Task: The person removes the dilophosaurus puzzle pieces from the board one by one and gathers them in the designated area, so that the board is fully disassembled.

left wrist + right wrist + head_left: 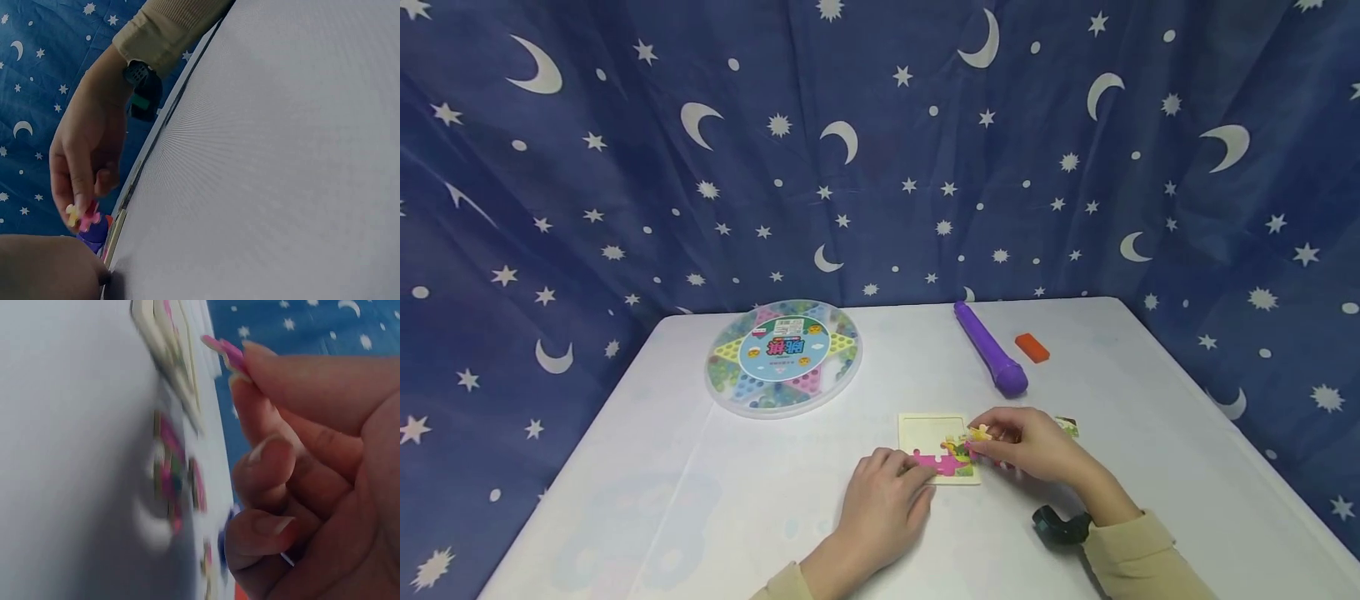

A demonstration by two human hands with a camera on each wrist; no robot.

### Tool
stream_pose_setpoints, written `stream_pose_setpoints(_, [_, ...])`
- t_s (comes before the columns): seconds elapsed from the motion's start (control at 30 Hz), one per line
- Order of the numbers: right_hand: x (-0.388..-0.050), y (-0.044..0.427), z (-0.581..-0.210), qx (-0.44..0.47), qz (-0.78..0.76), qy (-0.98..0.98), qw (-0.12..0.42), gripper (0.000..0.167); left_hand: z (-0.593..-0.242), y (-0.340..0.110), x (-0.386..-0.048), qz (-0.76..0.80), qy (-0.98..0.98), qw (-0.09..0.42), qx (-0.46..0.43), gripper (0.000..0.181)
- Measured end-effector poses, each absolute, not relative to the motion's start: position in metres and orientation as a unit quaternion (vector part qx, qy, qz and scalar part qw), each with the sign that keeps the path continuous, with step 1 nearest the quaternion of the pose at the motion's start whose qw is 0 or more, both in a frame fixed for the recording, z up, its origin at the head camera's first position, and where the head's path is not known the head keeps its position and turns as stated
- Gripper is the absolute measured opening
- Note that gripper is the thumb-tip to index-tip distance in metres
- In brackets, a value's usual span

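A small jigsaw puzzle tray (919,427) with a pale frame lies on the table, its lower part filled with pink, yellow and green pieces (931,463). My left hand (883,504) rests at its lower left corner, fingers bent loosely over the edge. Above the tray's right side, my right hand (1033,446) pinches a pink and yellow puzzle piece (980,432) between thumb and forefinger. In the right wrist view this puzzle piece (232,355) is held off the table. Several loose pieces (167,465) lie below that hand, mostly hidden in the head view.
A round Chinese checkers box (784,358) lies at the back left. Behind the tray are a purple microphone (991,348) and an orange block (1032,347). One loose piece (1067,426) shows right of my right hand. A dark device (1060,527) sits at the right wrist.
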State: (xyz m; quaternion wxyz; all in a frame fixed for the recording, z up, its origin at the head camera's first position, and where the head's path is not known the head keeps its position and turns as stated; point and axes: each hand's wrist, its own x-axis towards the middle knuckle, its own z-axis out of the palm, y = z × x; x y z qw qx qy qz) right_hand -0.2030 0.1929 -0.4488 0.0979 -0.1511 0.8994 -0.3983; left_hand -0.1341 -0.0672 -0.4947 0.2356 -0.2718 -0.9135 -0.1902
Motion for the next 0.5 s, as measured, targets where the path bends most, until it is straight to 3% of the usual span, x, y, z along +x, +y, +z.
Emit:
stream_pose_setpoints(0.13, [-0.197, 0.213, -0.450, -0.100, -0.421, 0.895, 0.104, 0.038, -0.493, -0.066, -0.134, -0.193, -0.915, 0.229, -0.269, 0.021])
stream_pose_setpoints(0.5, [-0.191, 0.248, -0.450, -0.076, -0.390, 0.912, 0.100, 0.032, -0.494, -0.067, -0.133, -0.192, -0.916, 0.229, -0.269, 0.022])
